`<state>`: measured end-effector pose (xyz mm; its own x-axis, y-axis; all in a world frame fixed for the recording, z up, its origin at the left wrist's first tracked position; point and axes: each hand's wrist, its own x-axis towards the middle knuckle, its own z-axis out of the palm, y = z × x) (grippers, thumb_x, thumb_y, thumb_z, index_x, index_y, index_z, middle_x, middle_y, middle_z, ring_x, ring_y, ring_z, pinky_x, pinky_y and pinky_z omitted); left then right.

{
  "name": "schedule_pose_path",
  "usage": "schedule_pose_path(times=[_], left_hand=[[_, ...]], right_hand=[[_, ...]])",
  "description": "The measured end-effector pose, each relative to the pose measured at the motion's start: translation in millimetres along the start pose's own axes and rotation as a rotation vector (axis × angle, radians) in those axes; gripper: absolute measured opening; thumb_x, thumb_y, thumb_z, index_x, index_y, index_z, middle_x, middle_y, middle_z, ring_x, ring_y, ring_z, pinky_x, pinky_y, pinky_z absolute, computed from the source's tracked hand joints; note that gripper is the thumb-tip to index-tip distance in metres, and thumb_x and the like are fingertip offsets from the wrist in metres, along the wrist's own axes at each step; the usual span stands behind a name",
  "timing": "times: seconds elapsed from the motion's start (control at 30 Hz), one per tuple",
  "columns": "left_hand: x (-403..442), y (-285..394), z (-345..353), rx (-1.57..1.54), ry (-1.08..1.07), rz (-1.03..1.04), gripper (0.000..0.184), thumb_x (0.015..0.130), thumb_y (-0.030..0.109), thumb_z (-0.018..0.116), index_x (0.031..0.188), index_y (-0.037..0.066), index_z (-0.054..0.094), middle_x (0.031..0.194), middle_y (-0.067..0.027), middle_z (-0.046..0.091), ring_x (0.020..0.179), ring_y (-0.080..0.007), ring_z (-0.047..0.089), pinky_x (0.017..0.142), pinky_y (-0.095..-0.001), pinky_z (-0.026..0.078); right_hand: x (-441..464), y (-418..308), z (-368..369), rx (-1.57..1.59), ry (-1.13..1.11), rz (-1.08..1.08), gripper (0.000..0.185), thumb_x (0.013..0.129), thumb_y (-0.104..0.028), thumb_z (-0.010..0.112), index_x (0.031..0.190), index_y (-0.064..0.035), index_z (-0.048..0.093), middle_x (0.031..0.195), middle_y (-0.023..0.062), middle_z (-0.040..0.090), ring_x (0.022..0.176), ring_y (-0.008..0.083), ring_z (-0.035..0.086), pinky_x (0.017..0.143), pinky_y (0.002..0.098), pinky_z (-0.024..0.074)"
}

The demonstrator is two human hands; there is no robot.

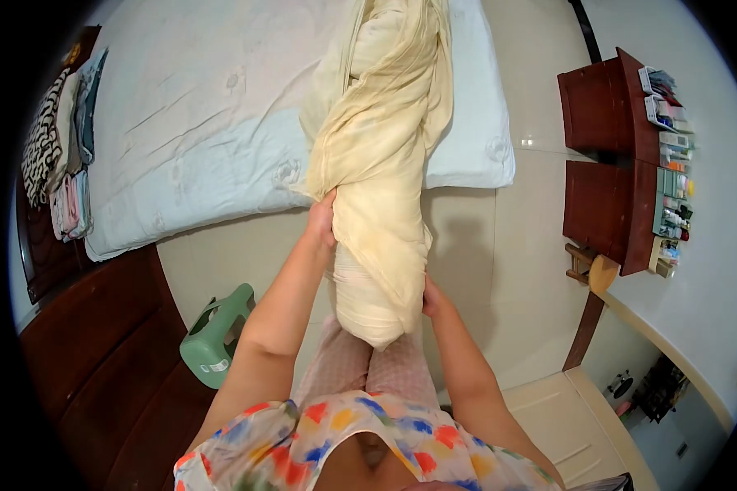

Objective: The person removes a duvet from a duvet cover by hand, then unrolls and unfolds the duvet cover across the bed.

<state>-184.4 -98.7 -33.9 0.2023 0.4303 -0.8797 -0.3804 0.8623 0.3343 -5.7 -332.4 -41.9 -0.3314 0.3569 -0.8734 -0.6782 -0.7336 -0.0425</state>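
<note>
A long cream-coloured bundle of cloth (385,164) runs from the light blue bed (196,172) toward my body, its near end hanging past the mattress edge above my lap. My left hand (324,217) is at the bundle's left side near the bed edge, its fingers closed on the cloth and partly hidden by it. Lower down, my right hand (431,296) presses against the right side near the rounded end. Its fingertips go out of sight behind the bundle. Loose folds of the same cloth lie over the upper part.
A green plastic stool (214,344) stands on the floor at left, beside a dark wooden headboard (98,352). Folded clothes (74,200) are stacked at the far left. At right are a red-brown dresser (602,204) with bottles on top and a small wooden stool (602,274).
</note>
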Motion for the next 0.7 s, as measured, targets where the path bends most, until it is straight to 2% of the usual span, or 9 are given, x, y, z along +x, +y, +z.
schedule_pose_path(times=[0.1, 0.2, 0.27, 0.3, 0.37, 0.43, 0.5, 0.6, 0.7], left_hand=[[-34, -4, -5, 0.232, -0.048, 0.212, 0.065, 0.094, 0.037, 0.053, 0.145, 0.009, 0.024, 0.136, -0.0155, 0.047, 0.117, -0.0279, 0.054, 0.092, -0.0428, 0.051], [-73, -22, -32, 0.455, 0.069, -0.105, 0.074, 0.094, 0.045, 0.051, 0.148, 0.012, 0.013, 0.147, -0.0142, 0.034, 0.128, -0.0280, 0.044, 0.100, -0.0442, 0.043], [-95, -48, -62, 0.627, -0.013, -0.085, 0.080, 0.093, 0.050, 0.050, 0.150, 0.013, 0.007, 0.148, -0.0130, 0.031, 0.131, -0.0263, 0.037, 0.105, -0.0437, 0.035], [-110, -54, -66, 0.646, -0.080, -0.096, 0.083, 0.092, 0.047, 0.053, 0.150, 0.012, 0.004, 0.149, -0.0141, 0.028, 0.133, -0.0267, 0.035, 0.107, -0.0428, 0.033], [-145, -56, -60, 0.681, -0.213, -0.118, 0.091, 0.090, 0.042, 0.059, 0.150, 0.011, -0.002, 0.150, -0.0162, 0.024, 0.136, -0.0276, 0.029, 0.109, -0.0409, 0.029], [-181, -51, -36, 0.660, -0.244, -0.076, 0.093, 0.089, 0.038, 0.062, 0.150, 0.011, -0.004, 0.151, -0.0160, 0.023, 0.137, -0.0272, 0.027, 0.110, -0.0401, 0.027], [-195, -51, -23, 0.637, -0.266, -0.031, 0.095, 0.089, 0.033, 0.064, 0.150, 0.011, -0.005, 0.151, -0.0159, 0.022, 0.137, -0.0271, 0.027, 0.110, -0.0398, 0.027], [-205, -48, -4, 0.549, -0.259, 0.031, 0.094, 0.090, 0.028, 0.063, 0.149, 0.013, -0.008, 0.150, -0.0164, 0.022, 0.136, -0.0276, 0.030, 0.107, -0.0402, 0.033], [-214, -21, 32, 0.333, -0.255, 0.088, 0.088, 0.093, 0.028, 0.057, 0.149, 0.018, -0.010, 0.150, -0.0170, 0.021, 0.135, -0.0287, 0.032, 0.104, -0.0416, 0.038]], right_hand=[[-10, 11, 17, 0.019, -0.127, -0.123, 0.076, 0.092, -0.063, 0.037, 0.145, -0.0084, 0.032, 0.143, 0.0079, 0.043, 0.126, 0.0224, 0.047, 0.103, 0.0388, 0.0415], [-11, 20, 22, 0.089, -0.130, -0.137, 0.074, 0.092, -0.061, 0.040, 0.146, -0.0115, 0.029, 0.144, 0.0089, 0.042, 0.126, 0.0222, 0.047, 0.102, 0.0384, 0.0426], [-1, 27, 19, 0.190, -0.128, -0.182, 0.072, 0.093, -0.059, 0.041, 0.147, -0.0135, 0.027, 0.146, 0.0094, 0.038, 0.126, 0.0232, 0.046, 0.101, 0.0378, 0.0428], [2, 29, 17, 0.240, -0.126, -0.205, 0.071, 0.094, -0.057, 0.042, 0.148, -0.0145, 0.025, 0.147, 0.0096, 0.036, 0.127, 0.0237, 0.046, 0.101, 0.0375, 0.0429], [-3, 29, 15, 0.082, -0.058, -0.372, 0.065, 0.096, -0.048, 0.044, 0.148, -0.0158, 0.023, 0.148, 0.0092, 0.033, 0.128, 0.0252, 0.044, 0.101, 0.0373, 0.0422], [-22, 27, 30, -0.002, 0.098, -0.487, 0.058, 0.098, -0.039, 0.045, 0.146, -0.0134, 0.027, 0.145, 0.0101, 0.036, 0.125, 0.0252, 0.045, 0.100, 0.0363, 0.0427], [-70, 14, 77, -0.013, 0.342, -0.555, 0.049, 0.099, -0.030, 0.046, 0.141, -0.0072, 0.036, 0.135, 0.0124, 0.046, 0.120, 0.0236, 0.049, 0.098, 0.0344, 0.0444], [-94, 3, 90, -0.326, 0.377, -0.730, 0.050, 0.096, -0.017, 0.047, 0.143, -0.0114, 0.034, 0.146, 0.0184, 0.026, 0.133, 0.0324, 0.033, 0.107, 0.0391, 0.0323], [-147, -29, 145, -0.868, 0.438, -0.908, 0.048, 0.094, -0.016, 0.051, 0.139, -0.0053, 0.038, 0.143, 0.0248, 0.025, 0.134, 0.0378, 0.029, 0.108, 0.0406, 0.0286]])
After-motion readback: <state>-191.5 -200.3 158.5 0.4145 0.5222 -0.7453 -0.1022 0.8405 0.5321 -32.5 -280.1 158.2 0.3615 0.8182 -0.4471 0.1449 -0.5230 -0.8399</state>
